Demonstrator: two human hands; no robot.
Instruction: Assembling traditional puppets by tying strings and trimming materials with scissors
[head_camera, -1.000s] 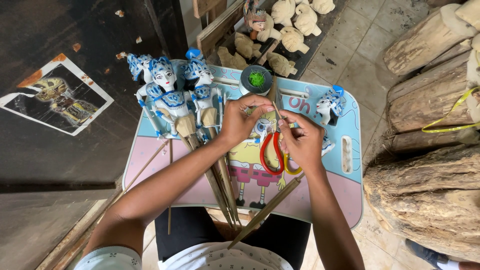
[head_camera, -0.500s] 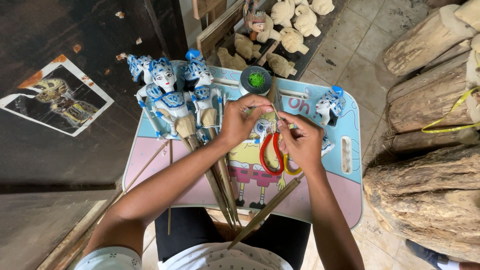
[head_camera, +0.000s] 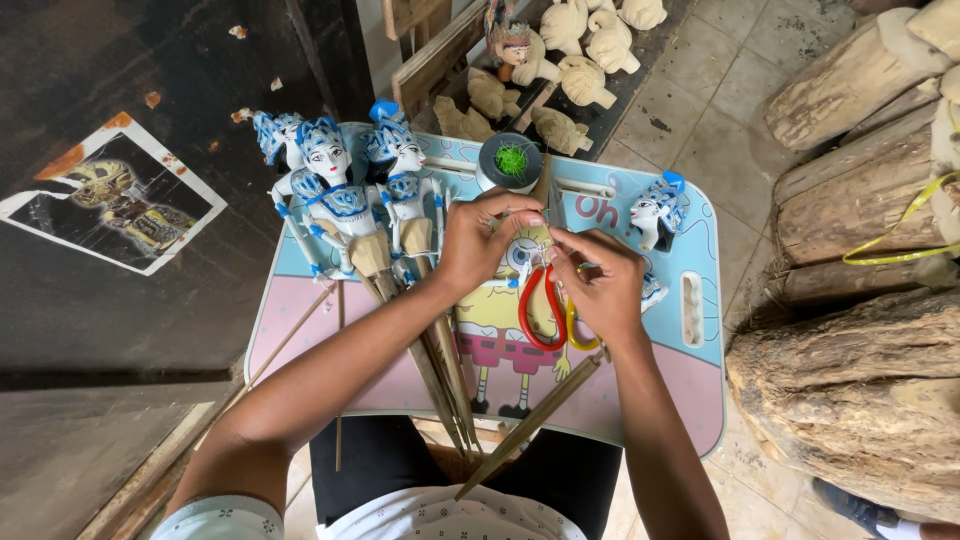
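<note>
Blue-and-white painted puppets lie in the upper left of the lap tray, sticks trailing down toward the person. Mid-frame, the left hand and right hand pinch something tiny between fingertips, can't tell what. Red-handled scissors sit just under them, with a thread spool above.

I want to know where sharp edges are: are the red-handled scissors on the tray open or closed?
Cannot tell. Only the red handle loops of the scissors show, close together on the tray; the hands cover the blades.
</note>
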